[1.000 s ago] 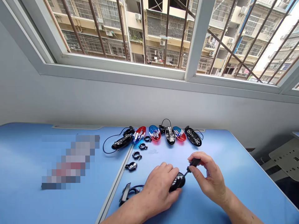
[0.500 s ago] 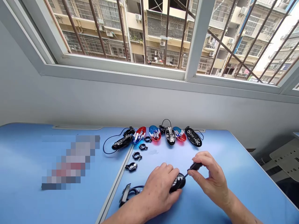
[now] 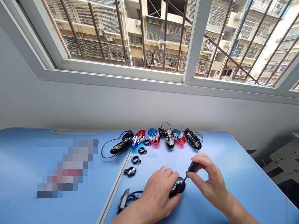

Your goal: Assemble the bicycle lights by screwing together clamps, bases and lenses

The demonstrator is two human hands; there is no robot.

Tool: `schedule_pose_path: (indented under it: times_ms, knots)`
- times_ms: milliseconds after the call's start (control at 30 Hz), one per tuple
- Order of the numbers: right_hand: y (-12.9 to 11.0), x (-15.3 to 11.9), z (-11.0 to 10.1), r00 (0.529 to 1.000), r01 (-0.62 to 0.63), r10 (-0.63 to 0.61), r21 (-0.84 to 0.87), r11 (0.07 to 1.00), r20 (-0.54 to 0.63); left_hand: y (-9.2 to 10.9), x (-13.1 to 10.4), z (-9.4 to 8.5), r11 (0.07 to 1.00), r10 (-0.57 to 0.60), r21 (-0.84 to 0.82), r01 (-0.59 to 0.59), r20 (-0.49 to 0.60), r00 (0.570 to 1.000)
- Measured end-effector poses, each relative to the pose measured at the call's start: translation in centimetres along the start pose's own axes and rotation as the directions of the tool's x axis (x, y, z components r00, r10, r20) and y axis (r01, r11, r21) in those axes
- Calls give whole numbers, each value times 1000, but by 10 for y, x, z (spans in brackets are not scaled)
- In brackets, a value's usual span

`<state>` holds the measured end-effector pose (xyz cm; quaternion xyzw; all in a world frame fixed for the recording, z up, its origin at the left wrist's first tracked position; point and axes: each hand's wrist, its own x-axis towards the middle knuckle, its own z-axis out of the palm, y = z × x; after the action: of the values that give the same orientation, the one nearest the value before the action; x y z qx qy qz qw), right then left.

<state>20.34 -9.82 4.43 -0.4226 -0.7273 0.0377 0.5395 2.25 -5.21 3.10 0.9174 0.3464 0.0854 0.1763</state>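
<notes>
My left hand lies over a black oval bike-light housing, gripping it against the table. Most of the housing is hidden under the palm; its right end shows, with the inside facing up. In my right hand a small screwdriver with a black handle is pinched between thumb and fingers. Its thin shaft slants down to the housing's upper right edge, where the tip seems to touch. Left of my left wrist lies a black clamp part with a cable, partly covered by the forearm.
Several black ring clamps run in a slanting row on the blue table. Along the back lie red-and-blue lens covers with batteries and open black housings with cables. A pixelated patch covers something at left. Behind stands a wall with a barred window.
The screwdriver's handle has turned and tilted more upright in my right fingers. My left hand keeps its hold on the housing. The background sits slightly lower in view.
</notes>
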Motion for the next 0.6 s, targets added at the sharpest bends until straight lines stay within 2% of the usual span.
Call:
schedule_pose_path:
  times_ms: [400,600]
  knots:
    - [-4,0,-2,995,60,-62,27,998,84,-1,0,1,1000,6,-3,-6,4,1000]
    - [-1,-2,0,998,53,-54,30,998,17,-2,0,3,1000,19,2,-19,-15,1000]
